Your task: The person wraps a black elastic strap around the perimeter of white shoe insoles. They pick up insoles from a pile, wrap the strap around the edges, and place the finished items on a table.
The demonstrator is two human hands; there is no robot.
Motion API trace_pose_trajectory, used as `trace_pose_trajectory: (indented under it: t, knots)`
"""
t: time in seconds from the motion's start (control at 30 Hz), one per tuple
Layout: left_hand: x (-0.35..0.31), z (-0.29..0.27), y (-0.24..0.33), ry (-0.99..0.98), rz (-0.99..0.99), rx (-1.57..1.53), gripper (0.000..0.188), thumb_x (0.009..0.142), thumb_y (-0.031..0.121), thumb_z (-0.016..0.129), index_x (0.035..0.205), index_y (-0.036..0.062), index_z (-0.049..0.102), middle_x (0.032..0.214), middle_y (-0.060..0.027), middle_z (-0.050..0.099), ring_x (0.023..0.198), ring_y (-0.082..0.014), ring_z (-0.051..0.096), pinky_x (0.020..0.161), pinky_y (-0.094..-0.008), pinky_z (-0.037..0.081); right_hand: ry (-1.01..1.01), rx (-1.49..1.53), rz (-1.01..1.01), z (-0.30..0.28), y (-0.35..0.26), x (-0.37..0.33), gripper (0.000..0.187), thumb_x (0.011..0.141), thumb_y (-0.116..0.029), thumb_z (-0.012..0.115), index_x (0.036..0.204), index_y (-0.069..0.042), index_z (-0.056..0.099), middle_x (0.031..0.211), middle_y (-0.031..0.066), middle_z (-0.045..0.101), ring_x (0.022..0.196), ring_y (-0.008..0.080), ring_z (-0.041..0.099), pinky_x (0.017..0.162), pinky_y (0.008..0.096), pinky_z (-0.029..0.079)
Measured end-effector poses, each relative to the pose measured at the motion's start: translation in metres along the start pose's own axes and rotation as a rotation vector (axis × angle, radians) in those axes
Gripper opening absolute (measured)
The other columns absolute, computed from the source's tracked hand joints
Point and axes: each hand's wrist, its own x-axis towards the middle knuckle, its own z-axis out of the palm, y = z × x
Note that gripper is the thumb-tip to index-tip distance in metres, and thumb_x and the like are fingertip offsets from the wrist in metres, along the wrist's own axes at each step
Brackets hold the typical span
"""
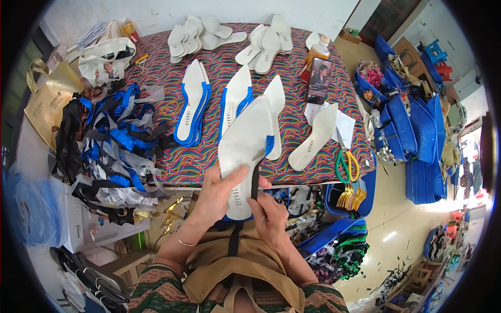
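The left hand's [214,189] grip is closed around a pale insole [245,135], held above the near edge of the bench [219,58]; the right hand's [269,216] grip is narrow, pinching a black strip [255,182] along the insole (a bit of blue trim [270,143] shows farther up). A bottle [319,51] contains amber liquid, a white bag [94,69] something dark; a blue bin [369,193] holds curved gold pieces [350,198].

A pointed white insole [241,143] tilts toe upward, a black and blue strip [255,182] along its right edge
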Motion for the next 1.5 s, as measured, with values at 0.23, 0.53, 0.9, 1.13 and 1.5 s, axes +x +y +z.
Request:
trace_pose_trajectory:
  t: [0.23,0.53,0.9,1.13,1.5]
  knots:
    - [0.005,-0.008,-0.004,-0.151,0.024,0.061,0.026,0.097,0.02,0.053,0.106,-0.0045,0.056,0.073,-0.0105,0.059,0.058,-0.0196,0.058,0.053,-0.0336,0.048,0.058,0.265,0.086,-0.011,-0.008,0.008,0.009,0.084,0.003,0.064,0.092,0.004,0.065,0.082,0.0076,0.067,0.063,0.0166,0.06,0.054,0.0239,0.044]
    - [-0.007,-0.01,-0.019,-0.32,-0.071,0.046,0.022,0.095,0.013,0.058,0.11,-0.0034,0.055,0.076,-0.0089,0.06,0.057,-0.0146,0.056,0.052,-0.0283,0.046,0.159,0.759,0.346,-0.014,-0.005,0.041,0.011,0.081,0.003,0.067,0.079,-0.002,0.057,0.06,-0.0001,0.057,0.05,0.0043,0.05,0.047,0.0203,0.034]
    - [-0.017,-0.009,-0.022,-0.264,-0.042,0.279,0.024,0.085,-0.002,0.061,0.108,-0.0063,0.059,0.086,-0.0137,0.067,0.063,-0.0181,0.064,0.055,-0.0282,0.05,0.01,0.381,0.076,-0.017,0.007,0.033,0.015,0.089,0.001,0.061,0.102,0.005,0.056,0.07,0.0072,0.061,0.046,0.015,0.059,0.04,0.0261,0.047]
    - [-0.008,-0.008,-0.007,-0.145,0.017,0.226,0.019,0.088,0.007,0.064,0.104,-0.0034,0.061,0.084,-0.0146,0.069,0.07,-0.0194,0.068,0.062,-0.0309,0.055,-0.023,0.701,0.358,-0.015,0.005,0.021,0.021,0.085,-0.004,0.069,0.103,0.003,0.062,0.076,0.0019,0.061,0.061,0.0073,0.054,0.053,0.0241,0.043]
    - [0.003,-0.015,0.013,-0.067,0.104,-0.373,0.018,0.098,0.014,0.051,0.109,0.0013,0.057,0.072,-0.0041,0.054,0.056,-0.0152,0.044,0.056,-0.0319,0.035,-0.149,-0.025,-0.088,-0.038,-0.017,-0.017,0.018,0.08,0.002,0.069,0.097,0.002,0.064,0.064,0.0123,0.054,0.049,0.0274,0.052,0.045,0.0342,0.04]
